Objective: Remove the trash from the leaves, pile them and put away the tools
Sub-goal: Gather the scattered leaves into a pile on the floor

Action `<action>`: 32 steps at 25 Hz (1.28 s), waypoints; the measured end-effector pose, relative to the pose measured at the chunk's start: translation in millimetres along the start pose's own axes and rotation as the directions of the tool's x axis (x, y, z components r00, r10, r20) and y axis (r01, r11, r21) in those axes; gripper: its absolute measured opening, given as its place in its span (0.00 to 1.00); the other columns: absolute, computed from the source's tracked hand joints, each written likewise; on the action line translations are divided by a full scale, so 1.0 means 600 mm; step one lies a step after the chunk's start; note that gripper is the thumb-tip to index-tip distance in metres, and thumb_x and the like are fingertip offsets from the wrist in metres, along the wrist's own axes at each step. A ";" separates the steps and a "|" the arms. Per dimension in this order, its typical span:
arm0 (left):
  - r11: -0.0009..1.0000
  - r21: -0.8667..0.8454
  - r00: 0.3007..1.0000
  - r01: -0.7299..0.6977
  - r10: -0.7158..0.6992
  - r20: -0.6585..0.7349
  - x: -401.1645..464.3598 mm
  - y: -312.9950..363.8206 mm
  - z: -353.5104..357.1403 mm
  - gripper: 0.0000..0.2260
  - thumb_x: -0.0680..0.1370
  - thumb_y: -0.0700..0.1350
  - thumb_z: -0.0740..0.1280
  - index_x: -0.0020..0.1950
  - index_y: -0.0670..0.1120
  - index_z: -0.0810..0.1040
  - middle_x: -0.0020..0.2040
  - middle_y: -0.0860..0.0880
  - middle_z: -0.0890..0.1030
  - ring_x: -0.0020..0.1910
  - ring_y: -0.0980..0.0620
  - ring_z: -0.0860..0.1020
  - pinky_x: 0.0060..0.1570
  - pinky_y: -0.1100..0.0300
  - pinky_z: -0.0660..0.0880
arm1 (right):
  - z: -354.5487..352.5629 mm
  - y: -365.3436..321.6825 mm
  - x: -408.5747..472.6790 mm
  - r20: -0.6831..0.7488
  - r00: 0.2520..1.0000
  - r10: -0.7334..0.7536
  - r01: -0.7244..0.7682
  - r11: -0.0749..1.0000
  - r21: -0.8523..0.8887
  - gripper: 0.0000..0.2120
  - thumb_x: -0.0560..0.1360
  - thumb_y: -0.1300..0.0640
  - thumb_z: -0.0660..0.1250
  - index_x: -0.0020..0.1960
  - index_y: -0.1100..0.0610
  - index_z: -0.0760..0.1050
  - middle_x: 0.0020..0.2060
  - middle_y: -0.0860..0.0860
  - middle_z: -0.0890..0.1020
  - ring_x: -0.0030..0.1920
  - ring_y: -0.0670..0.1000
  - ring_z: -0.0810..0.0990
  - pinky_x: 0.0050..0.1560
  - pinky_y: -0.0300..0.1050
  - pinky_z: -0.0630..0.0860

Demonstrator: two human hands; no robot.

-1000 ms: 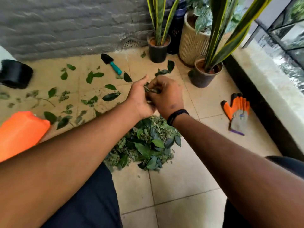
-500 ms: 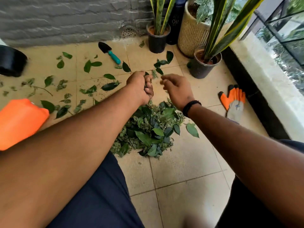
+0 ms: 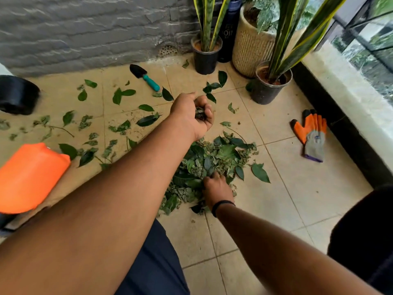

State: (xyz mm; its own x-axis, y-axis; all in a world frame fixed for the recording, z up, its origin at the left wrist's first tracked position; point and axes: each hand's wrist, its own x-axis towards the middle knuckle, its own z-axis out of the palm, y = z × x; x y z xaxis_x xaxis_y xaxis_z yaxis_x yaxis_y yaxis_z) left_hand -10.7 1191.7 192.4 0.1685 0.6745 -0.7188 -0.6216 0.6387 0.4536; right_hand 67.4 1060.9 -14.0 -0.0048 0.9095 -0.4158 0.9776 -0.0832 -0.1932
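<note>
A heap of green leaves (image 3: pixel 212 158) lies on the tiled floor in front of me. My left hand (image 3: pixel 192 114) hovers just beyond the heap, fingers curled round a small dark clump of leaf bits. My right hand (image 3: pixel 217 188) is down on the near side of the heap, its fingertips buried among the leaves; what they hold is hidden. Loose leaves (image 3: pixel 146 120) are scattered over the floor to the left. A small black trowel with a teal handle (image 3: pixel 145 78) lies near the wall. An orange and grey glove (image 3: pixel 311 134) lies at the right.
Two black pots with snake plants (image 3: pixel 205 54) (image 3: pixel 270 86) and a woven planter (image 3: pixel 251 45) stand at the back right. A black round container (image 3: pixel 17 94) sits at far left, an orange object (image 3: pixel 29 177) by my left arm. A raised ledge (image 3: pixel 348 99) borders the right.
My hands have parted. The right hand dropped from beside the left down onto the near side of the heap. The left hand stays beyond the heap with its clump.
</note>
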 end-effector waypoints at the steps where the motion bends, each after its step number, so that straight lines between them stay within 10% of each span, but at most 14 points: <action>1: 1.000 -0.019 1.000 0.001 -0.001 0.003 0.003 0.002 -0.001 0.17 0.85 0.46 0.57 0.38 0.44 0.72 0.25 0.51 0.72 0.25 0.55 0.70 0.25 0.69 0.66 | 0.000 0.007 0.011 -0.038 0.999 -0.021 0.021 1.000 0.004 0.13 0.80 0.58 0.67 0.64 0.56 0.75 0.62 0.57 0.76 0.60 0.56 0.76 0.60 0.52 0.79; 11: 0.994 -0.088 0.996 -0.068 0.063 -0.068 0.033 0.007 0.011 0.11 0.84 0.36 0.55 0.46 0.40 0.74 0.37 0.46 0.74 0.34 0.49 0.74 0.34 0.60 0.78 | -0.379 0.046 0.063 -0.074 0.988 0.139 -0.069 0.804 0.590 0.06 0.71 0.62 0.77 0.46 0.59 0.83 0.45 0.55 0.86 0.43 0.50 0.82 0.45 0.45 0.82; 14: 0.988 -0.057 0.979 -0.146 0.135 -0.155 0.056 0.014 0.011 0.12 0.83 0.35 0.52 0.50 0.39 0.76 0.38 0.46 0.75 0.34 0.49 0.75 0.29 0.62 0.78 | -0.466 0.051 0.006 -0.024 1.000 0.012 0.012 0.631 0.776 0.10 0.72 0.68 0.75 0.51 0.68 0.80 0.47 0.60 0.85 0.42 0.54 0.82 0.37 0.44 0.84; 18: 0.992 0.069 0.994 -0.106 0.106 0.009 0.055 -0.004 0.024 0.13 0.84 0.41 0.57 0.61 0.40 0.79 0.52 0.41 0.83 0.47 0.43 0.81 0.45 0.51 0.81 | -0.462 0.033 0.004 -0.028 1.000 -0.011 0.030 0.385 0.922 0.13 0.69 0.69 0.77 0.46 0.59 0.75 0.42 0.59 0.82 0.38 0.53 0.81 0.32 0.43 0.81; 22: 0.973 0.200 0.987 -0.118 0.093 0.128 0.042 -0.027 0.039 0.14 0.84 0.50 0.59 0.49 0.43 0.80 0.48 0.45 0.82 0.43 0.49 0.81 0.47 0.56 0.78 | -0.418 0.018 0.048 -0.093 0.990 0.104 0.035 0.460 0.887 0.14 0.67 0.64 0.80 0.37 0.56 0.75 0.32 0.54 0.80 0.29 0.49 0.76 0.28 0.42 0.74; 25: 0.967 0.213 0.984 -0.140 0.112 0.138 0.045 -0.034 0.031 0.21 0.78 0.58 0.70 0.64 0.45 0.78 0.64 0.42 0.78 0.59 0.46 0.80 0.58 0.48 0.80 | -0.401 0.020 0.060 -0.154 0.974 0.168 0.042 0.532 0.846 0.12 0.67 0.62 0.81 0.35 0.56 0.77 0.29 0.49 0.79 0.23 0.42 0.71 0.23 0.37 0.68; 32: 0.947 0.263 0.976 -0.183 0.143 0.164 0.038 -0.047 0.027 0.10 0.77 0.43 0.74 0.55 0.40 0.81 0.50 0.45 0.80 0.56 0.48 0.79 0.59 0.51 0.80 | -0.395 0.035 0.076 -0.069 0.982 0.176 -0.037 0.536 0.844 0.09 0.69 0.61 0.79 0.38 0.59 0.78 0.26 0.53 0.75 0.24 0.49 0.68 0.23 0.40 0.67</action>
State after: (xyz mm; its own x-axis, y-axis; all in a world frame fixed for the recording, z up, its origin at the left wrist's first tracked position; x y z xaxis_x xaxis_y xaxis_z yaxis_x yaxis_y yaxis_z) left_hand 23.0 1194.9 171.6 0.2009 0.8105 -0.5502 -0.4189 0.5788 0.6997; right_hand 137.7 1197.1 173.7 0.1814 0.9065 -0.3813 0.3465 -0.4218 -0.8378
